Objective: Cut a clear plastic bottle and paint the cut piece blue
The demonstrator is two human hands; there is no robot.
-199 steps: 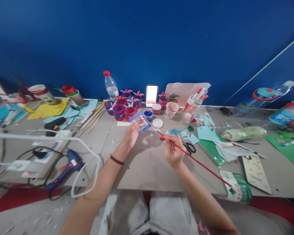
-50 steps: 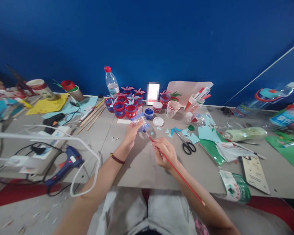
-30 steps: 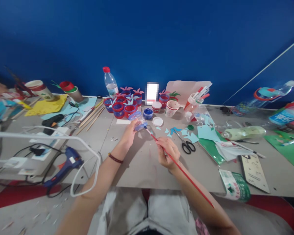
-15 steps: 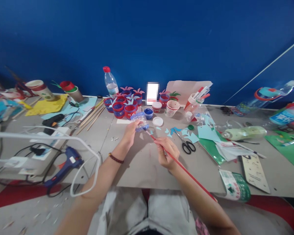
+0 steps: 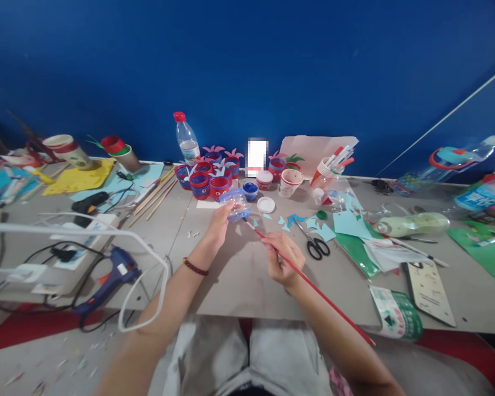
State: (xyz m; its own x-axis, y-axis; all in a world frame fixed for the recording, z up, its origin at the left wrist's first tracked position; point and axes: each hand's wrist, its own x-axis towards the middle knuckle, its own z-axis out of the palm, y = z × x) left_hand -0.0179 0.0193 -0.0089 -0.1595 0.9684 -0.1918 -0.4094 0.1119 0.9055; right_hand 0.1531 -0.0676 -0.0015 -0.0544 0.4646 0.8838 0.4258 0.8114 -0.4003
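My left hand is closed on a clear plastic cup with blue paint along its edges, tilted above the table. In my right hand is a long red paintbrush, held like a pen. Its bristle end is at the cup's lower right edge; whether it touches I cannot tell. Just beyond the cup stand an open jar of blue paint and a white lid. Several red and blue painted cups, with paper leaves on top and some with eyes, are grouped behind my left hand.
Scissors and light blue paper scraps lie right of my right hand. On the left are a glue gun, a power strip, wooden sticks and a looping white cable. A water bottle stands behind.
My right hand and the paintbrush have shifted slightly right and toward me. The plastic cup has turned a little in my left hand, which otherwise stays in place.
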